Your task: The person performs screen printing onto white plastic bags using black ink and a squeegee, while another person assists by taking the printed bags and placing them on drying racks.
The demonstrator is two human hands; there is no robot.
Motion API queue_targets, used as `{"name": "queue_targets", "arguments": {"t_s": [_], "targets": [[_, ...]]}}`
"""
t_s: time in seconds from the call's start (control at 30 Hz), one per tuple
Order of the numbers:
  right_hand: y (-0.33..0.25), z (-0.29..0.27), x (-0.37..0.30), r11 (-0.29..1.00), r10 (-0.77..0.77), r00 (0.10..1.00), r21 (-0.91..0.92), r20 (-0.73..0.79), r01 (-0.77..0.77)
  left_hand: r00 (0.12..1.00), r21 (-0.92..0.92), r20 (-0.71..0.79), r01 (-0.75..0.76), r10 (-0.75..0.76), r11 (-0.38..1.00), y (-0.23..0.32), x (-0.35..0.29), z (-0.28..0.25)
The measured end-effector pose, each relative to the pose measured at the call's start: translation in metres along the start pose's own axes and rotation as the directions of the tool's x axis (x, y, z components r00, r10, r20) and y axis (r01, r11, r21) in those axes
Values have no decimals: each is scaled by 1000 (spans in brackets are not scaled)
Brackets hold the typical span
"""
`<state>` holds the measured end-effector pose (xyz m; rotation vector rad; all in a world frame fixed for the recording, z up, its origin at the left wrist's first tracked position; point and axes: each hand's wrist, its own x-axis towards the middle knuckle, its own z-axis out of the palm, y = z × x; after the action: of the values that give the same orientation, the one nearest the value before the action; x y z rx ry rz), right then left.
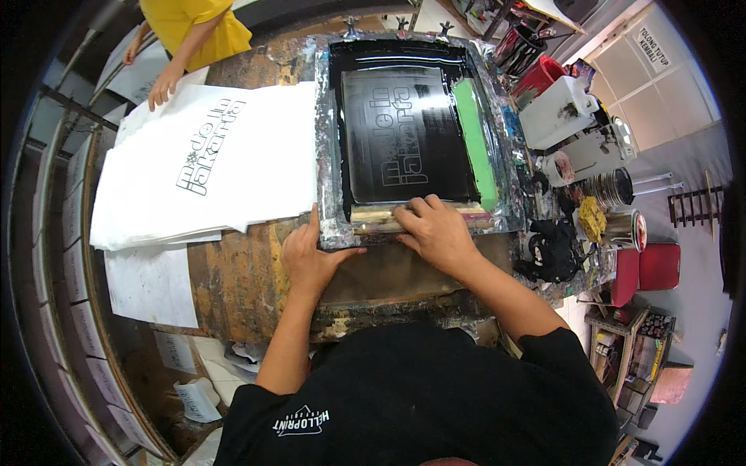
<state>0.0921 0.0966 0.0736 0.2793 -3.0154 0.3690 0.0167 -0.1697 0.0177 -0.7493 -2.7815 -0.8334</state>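
A screen printing frame point(329, 155) lies on the worktable in front of me. Black ink coats its mesh point(388, 128), where a lettered design shows through, and a green strip point(474, 140) runs along the right side. At the near end of the frame rests a squeegee point(373, 213) with a worn wooden handle. My right hand point(439, 233) is closed over that handle, its fingertips on top. My left hand point(305, 256) is at the frame's near left corner, thumb and index finger stretched apart, holding nothing. The squeegee's blade is hidden.
White printed sheets point(272, 147) are stacked left of the frame, where a co-worker's hand point(165, 84) touches them. Clamps point(402, 25) line the frame's far edge. Jugs point(556, 113), tins point(625, 229), a black rag point(556, 248) and a yellow rag point(592, 219) crowd the right side.
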Motion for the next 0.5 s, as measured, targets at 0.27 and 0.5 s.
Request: {"name": "queue_targets", "arguments": {"t_s": [0.27, 0.5], "targets": [[126, 39, 168, 989, -79, 973, -142, -218, 48, 1000, 12, -17, -13, 13, 1000, -9, -4, 9], [159, -22, 252, 986, -80, 997, -148, -7, 78, 994, -6, -87, -63, 62, 998, -6, 0, 5]]}}
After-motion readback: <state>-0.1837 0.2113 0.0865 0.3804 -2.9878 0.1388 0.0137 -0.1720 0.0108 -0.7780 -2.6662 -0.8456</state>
